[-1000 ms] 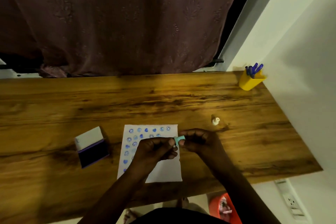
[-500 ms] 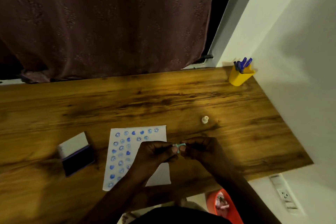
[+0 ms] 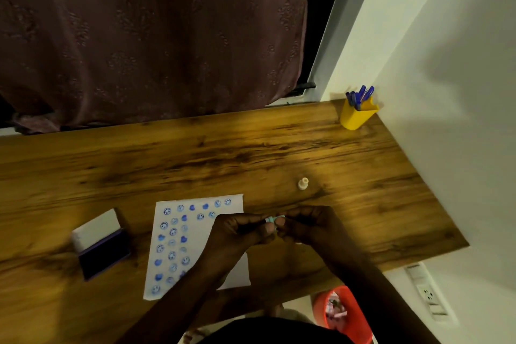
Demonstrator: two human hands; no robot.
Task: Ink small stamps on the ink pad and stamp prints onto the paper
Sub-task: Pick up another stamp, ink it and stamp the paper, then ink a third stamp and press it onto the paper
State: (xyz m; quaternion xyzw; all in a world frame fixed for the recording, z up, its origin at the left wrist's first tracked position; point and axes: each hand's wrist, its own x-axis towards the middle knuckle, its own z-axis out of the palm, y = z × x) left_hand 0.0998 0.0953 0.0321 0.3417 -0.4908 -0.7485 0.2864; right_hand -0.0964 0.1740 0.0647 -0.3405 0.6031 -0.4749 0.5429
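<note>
A white paper with several blue stamp prints lies on the wooden desk. To its left sits an ink pad, lid raised, dark pad showing. My left hand and my right hand meet over the paper's right edge, both pinching a small teal stamp between their fingertips; most of the stamp is hidden. A small cream stamp stands alone on the desk beyond my right hand.
A yellow cup with blue pens stands at the desk's far right corner by the white wall. A dark curtain hangs behind the desk. An orange bin sits on the floor under the near right edge.
The view has shifted so the desk items sit more to the left and lower. Both hands stay together on the teal stamp, now closed more tightly around it.
</note>
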